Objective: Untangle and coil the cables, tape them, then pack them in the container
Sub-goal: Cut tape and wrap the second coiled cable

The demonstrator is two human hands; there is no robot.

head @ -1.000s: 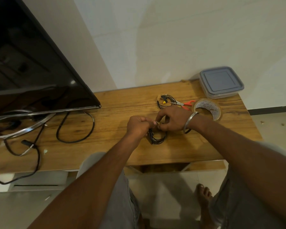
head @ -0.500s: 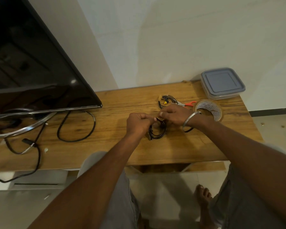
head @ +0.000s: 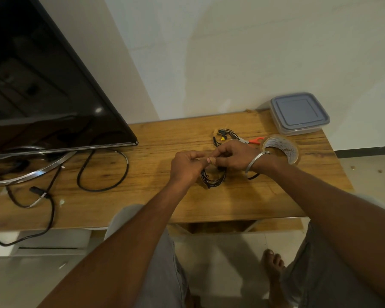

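A thin black cable coil (head: pixel 212 178) hangs between my two hands over the middle of the wooden table (head: pixel 156 203). My left hand (head: pixel 186 166) pinches its top from the left. My right hand (head: pixel 233 155), with a metal bangle on the wrist, grips the same spot from the right. Fingers hide the top of the coil, so any tape there cannot be seen. Behind my hands lies a second coiled cable (head: pixel 225 136) with a yellow plug. A roll of clear tape (head: pixel 281 147) stands at the right. The lidded plastic container (head: pixel 299 113) sits at the back right corner.
Red-handled scissors (head: pixel 253 140) lie between the second coil and the tape roll. A large TV (head: pixel 42 90) stands at the left on a chrome stand (head: pixel 31 172), with thick black power cables (head: pixel 102 170) looped on the table. My knees and a bare foot are below the table's front edge.
Both hands have lifted slightly and shifted away from me with the coil. The coil now hangs lower from the fingers, with more of its loop showing.
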